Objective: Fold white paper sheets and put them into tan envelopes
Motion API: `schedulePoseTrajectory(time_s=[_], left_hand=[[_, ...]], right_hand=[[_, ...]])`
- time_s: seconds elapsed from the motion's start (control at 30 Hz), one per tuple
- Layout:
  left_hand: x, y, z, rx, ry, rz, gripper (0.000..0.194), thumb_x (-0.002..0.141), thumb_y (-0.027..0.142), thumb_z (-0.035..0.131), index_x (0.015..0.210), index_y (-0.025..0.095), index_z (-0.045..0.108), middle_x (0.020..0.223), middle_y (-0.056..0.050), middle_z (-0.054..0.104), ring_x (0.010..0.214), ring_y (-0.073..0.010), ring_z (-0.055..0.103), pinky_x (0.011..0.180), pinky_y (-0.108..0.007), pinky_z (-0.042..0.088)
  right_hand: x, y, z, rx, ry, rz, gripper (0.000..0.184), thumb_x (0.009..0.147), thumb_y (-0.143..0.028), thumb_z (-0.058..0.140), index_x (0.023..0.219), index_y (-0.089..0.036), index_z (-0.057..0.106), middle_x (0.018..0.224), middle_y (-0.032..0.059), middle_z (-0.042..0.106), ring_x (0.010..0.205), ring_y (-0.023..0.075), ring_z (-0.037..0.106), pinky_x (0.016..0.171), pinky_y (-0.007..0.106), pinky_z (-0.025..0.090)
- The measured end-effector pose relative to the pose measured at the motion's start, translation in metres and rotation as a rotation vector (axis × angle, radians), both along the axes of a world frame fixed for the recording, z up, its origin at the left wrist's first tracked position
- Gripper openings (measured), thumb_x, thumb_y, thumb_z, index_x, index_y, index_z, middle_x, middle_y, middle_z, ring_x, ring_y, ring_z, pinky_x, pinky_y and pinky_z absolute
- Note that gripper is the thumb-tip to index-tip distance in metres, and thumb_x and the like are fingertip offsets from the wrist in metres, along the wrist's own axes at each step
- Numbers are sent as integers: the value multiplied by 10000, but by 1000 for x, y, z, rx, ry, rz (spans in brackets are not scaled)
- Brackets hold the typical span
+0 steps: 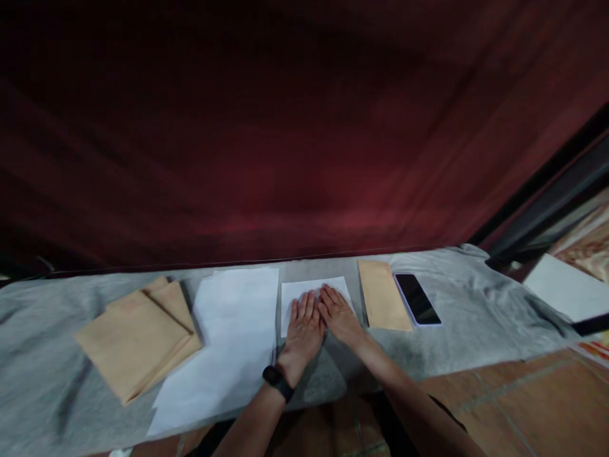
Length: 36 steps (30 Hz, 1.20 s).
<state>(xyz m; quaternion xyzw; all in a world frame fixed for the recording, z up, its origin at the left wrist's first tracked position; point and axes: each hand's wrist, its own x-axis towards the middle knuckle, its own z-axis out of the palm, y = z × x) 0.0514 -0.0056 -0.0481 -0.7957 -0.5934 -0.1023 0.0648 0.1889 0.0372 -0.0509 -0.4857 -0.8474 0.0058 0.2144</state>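
Below the bench's near edge, smooth reddish-brown floor tiles show pale joints. Two bare forearms reach in over that edge, a dark wristband round the left wrist. The left hand lies palm down, fingers straight and slightly spread, on a flat, four-sided white paper; the right hand lies open beside it, fingers angled inward onto the same paper. Both press it rather than grip it.

To the person's left, a long pile of thin white sheets, uneven at its edges, runs down to the bench's front edge. Further left, matte brown envelopes overlap at angles; I can't tell what they contain. Right of the hands lies a slim brown envelope, its contents hidden too, with a glossy dark phone just beside it. Past the phone, soft, wrinkled grey cloth lies bare towards the right end. Behind everything hangs a dark red curtain, faintly creased, along the far edge.
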Motion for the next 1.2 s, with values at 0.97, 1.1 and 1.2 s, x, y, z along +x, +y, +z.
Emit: schedulePoseTrajectory(time_s=[0.97,1.1,1.2], left_hand=[[-3,24,-11,61,-97,134,566,969,193,355,1529,117,376,1583,-159,415,1509,-267,300,1220,-512,290],[-12,25,-14,91,-128,217,559,988,252,337,1509,55,392,1574,-196,413,1501,-281,318,1207,-491,319],[-16,26,-13,84,-138,262,577,980,253,343,1507,21,383,1578,-213,395,1501,-299,311,1208,-494,316]], right_hand=[[5,0,-5,36,-19,-82,483,1049,-286,385,1511,-162,448,1572,113,437,1477,226,358,1203,440,308],[9,1,-10,88,-32,-168,516,1052,-335,408,1520,-119,423,1570,157,428,1470,258,362,1193,442,314],[11,3,-13,121,-40,-187,553,1053,-363,406,1526,-76,395,1561,190,431,1464,284,367,1190,455,311]])
